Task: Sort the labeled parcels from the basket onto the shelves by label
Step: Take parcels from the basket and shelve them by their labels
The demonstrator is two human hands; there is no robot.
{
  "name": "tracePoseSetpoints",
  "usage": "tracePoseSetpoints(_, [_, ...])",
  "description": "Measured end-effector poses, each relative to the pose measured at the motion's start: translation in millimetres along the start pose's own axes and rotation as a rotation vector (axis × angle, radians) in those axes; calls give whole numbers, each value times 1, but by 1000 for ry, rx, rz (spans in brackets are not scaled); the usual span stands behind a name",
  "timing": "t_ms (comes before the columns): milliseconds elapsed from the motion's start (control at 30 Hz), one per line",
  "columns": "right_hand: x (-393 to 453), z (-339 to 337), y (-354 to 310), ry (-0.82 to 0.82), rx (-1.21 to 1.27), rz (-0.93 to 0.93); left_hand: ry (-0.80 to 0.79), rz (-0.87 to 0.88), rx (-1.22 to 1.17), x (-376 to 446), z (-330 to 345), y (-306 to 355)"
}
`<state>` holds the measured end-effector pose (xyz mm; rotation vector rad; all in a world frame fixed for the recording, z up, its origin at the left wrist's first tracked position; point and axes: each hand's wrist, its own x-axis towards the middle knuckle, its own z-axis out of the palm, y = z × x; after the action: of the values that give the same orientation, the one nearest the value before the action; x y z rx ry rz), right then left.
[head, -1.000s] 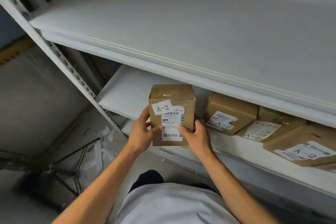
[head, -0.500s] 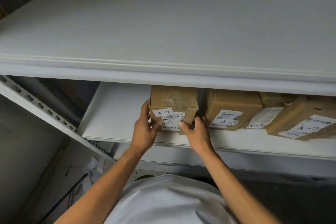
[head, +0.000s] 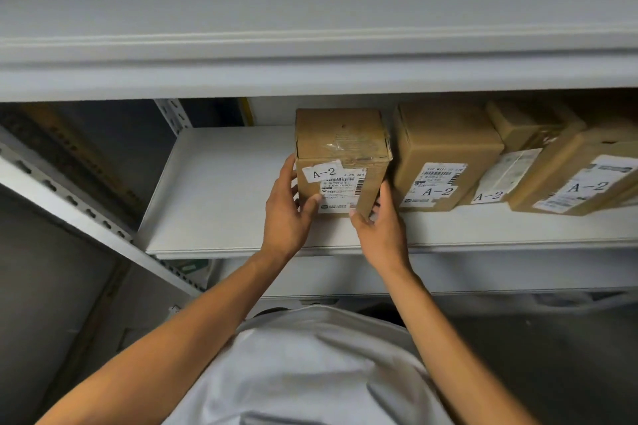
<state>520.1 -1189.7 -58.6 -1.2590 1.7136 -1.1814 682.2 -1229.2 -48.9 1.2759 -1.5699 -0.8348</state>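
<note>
A brown cardboard parcel (head: 341,155) with a white "A-2" sticker stands on the lower white shelf (head: 221,203). My left hand (head: 288,210) holds its left side, thumb across the shipping label. My right hand (head: 378,221) holds its lower right corner, fingers tucked between it and the neighbouring box. Three more brown parcels marked "A-2" sit in a row to its right: one upright (head: 445,155), one half hidden behind (head: 511,162), one tilted at the frame edge (head: 583,176). The basket is out of sight.
A wide white upper shelf (head: 310,10) overhangs the parcels closely. A perforated grey upright (head: 69,203) runs diagonally at the left. The shelf surface left of the held parcel is bare. Below are another shelf edge (head: 448,276) and my white shirt.
The parcel went from held in front of the rack to resting on the lower shelf beside the other A-2 boxes. Both hands stayed on it.
</note>
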Motion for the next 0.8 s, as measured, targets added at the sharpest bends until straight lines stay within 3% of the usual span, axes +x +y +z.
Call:
tracePoseSetpoints(300, [-26,-15,0,99,56,94,-70,-38,36,1,16,13])
tracePoseSetpoints(433, [-45,-35,-7,77,-15,141,-145,-161,106,-9,15,30])
tracePoseSetpoints(633, [-64,-74,-15,-110,-506,207,-429,-353,342,-51,22,61])
tracePoseSetpoints(700, [-65,-84,-12,-179,-667,206,-564,-300,477,-57,27,66])
tracePoseSetpoints(800, [-68,-103,-8,-175,-805,192,-705,-89,696,-57,41,76])
